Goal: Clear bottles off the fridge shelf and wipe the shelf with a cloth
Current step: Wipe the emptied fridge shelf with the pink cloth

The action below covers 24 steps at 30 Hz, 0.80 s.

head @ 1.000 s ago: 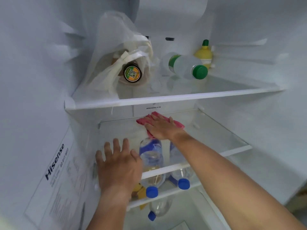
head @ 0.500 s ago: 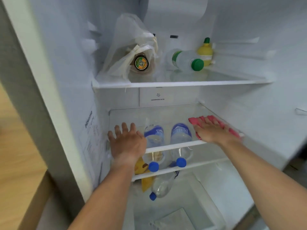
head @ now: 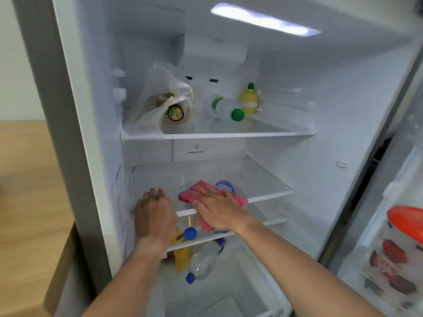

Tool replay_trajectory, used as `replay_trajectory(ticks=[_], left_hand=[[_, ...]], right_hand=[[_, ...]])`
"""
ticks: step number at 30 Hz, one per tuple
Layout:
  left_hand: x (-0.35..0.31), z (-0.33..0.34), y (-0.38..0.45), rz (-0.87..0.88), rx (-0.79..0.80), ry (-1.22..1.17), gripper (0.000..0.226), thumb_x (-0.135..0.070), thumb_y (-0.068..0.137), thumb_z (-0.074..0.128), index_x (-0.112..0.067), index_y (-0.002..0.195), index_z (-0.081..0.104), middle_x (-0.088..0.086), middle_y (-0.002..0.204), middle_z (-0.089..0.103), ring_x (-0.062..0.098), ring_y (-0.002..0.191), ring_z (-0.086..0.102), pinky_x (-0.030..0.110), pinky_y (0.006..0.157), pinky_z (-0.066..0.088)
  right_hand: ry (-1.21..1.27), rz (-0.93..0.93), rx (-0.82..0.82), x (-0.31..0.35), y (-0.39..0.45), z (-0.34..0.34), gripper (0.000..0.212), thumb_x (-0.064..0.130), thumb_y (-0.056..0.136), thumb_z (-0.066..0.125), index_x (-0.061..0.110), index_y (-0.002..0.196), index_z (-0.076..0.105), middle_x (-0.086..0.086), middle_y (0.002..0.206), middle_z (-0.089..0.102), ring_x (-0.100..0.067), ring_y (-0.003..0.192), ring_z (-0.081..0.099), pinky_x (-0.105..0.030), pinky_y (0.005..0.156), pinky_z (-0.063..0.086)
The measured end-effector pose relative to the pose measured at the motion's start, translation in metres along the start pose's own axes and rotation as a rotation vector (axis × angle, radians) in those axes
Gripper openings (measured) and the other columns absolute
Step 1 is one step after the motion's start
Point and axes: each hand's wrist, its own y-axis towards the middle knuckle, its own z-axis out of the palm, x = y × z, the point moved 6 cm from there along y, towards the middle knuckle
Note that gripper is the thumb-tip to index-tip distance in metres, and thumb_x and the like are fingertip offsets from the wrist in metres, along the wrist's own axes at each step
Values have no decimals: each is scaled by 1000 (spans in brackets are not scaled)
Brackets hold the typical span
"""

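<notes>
The right hand (head: 217, 208) lies flat, fingers spread, pressing a pink cloth (head: 207, 203) on the front part of the clear glass middle shelf (head: 270, 193). The left hand (head: 153, 216) rests palm down at the shelf's left front edge, fingers together. Blue-capped clear plastic bottles (head: 201, 261) lie below the glass.

soft pink cloth (head: 212, 203) on a smooth clear glass shelf (head: 263, 179); glossy white plastic fridge walls (head: 332, 115).
</notes>
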Motion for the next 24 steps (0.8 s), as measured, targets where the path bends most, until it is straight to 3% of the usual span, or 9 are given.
replay_trajectory(ticks=[3, 7, 10, 13, 15, 19, 21, 24], left_hand=[[1, 2, -8, 65, -7, 21, 34, -19, 99, 32, -7, 116, 59, 11, 118, 62, 30, 114, 54, 43, 102, 40], [6, 3, -19, 95, 24, 93, 46, -27, 101, 28, -8, 138, 48, 12, 141, 51, 29, 133, 43, 44, 115, 31], [8, 0, -27, 97, 78, 93, 51, -26, 101, 29, -7, 148, 35, 15, 154, 38, 30, 144, 31, 43, 122, 22], [7, 1, -37, 64, 195, 141, 63, -20, 99, 36, -3, 155, 12, 17, 165, 10, 33, 153, 6, 43, 126, 5], [5, -1, -45, 58, 264, 172, 70, -14, 97, 39, -2, 156, 4, 17, 165, -1, 35, 154, -4, 45, 125, -1], [3, -10, -55, 87, 301, 156, 68, -8, 91, 51, -3, 151, 20, 17, 159, 17, 38, 149, 11, 47, 123, 16], [4, -17, -62, 68, 300, 104, 64, -13, 91, 55, -2, 147, 25, 18, 155, 25, 36, 146, 19, 45, 121, 23], [5, -30, -76, 43, 280, -12, 68, -7, 92, 52, 1, 150, 18, 18, 157, 21, 35, 147, 20, 44, 122, 22]], right_hand=[[-29, 175, -3, -61, -9, -10, 53, 43, 104, 14, 43, 156, 23, 17, 166, 13, -7, 153, 2, -55, 120, 9], [-86, 498, -60, -150, -36, -28, 53, 40, 102, 15, 44, 153, 26, 14, 165, 18, -12, 153, 9, -57, 119, 11], [-81, 583, -121, -162, -47, -25, 52, 39, 101, 15, 45, 149, 34, 10, 162, 27, -19, 151, 16, -54, 119, 10], [-139, 420, -251, -109, -48, -12, 47, 30, 103, 22, 46, 142, 43, 8, 155, 40, -21, 146, 25, -38, 120, 6], [-178, 258, -318, -54, -50, -2, 47, 29, 102, 26, 45, 141, 46, 12, 152, 44, -18, 146, 26, -37, 119, 8], [-43, 76, -278, 37, -46, 19, 58, 41, 100, 12, 33, 150, 41, 10, 158, 36, -16, 151, 15, -44, 122, 7], [18, 5, -251, 67, -45, 23, 54, 39, 105, 16, 27, 154, 37, 6, 161, 31, -17, 152, 11, -43, 123, 5], [213, -111, -200, 97, -56, 23, 47, 28, 109, 24, 19, 154, 36, -3, 161, 33, -19, 152, 14, -34, 124, 4]])
